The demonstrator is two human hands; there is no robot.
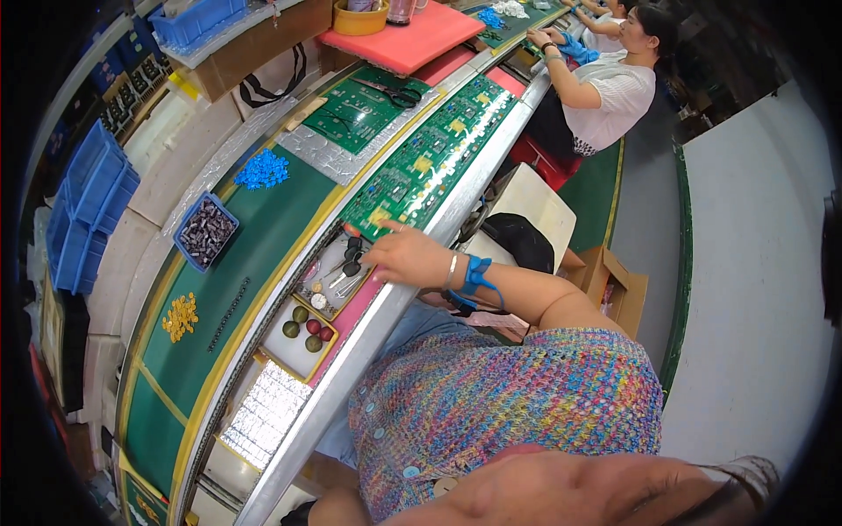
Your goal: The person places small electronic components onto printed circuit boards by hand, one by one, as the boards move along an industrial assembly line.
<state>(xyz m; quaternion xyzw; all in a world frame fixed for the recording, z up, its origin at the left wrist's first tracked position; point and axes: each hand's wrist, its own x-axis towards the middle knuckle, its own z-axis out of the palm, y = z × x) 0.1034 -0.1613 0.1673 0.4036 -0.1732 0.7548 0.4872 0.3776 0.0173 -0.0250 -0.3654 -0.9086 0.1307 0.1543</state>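
Note:
My right hand [410, 256], with a blue strap on its wrist, rests at the near end of a row of green circuit boards [419, 180]. One finger reaches over the closest board beside a yellow part, while the others spread downward by the rail edge. Nothing appears gripped in it. Below the hand, a tray [309, 379] holds several dark green and red round fruits, and keys [351, 267] lie in the compartment beside it. Only a bit of my left arm shows at the lower edge; my left hand is out of sight.
On the green belt [263, 215] are blue parts [262, 170], a blue bin [206, 231] of dark capacitors, yellow discs [180, 317] and a black strip [229, 314]. Scissors [399, 92] lie on another board. A co-worker [605, 88] sits farther along. Blue bins [88, 210] stand left.

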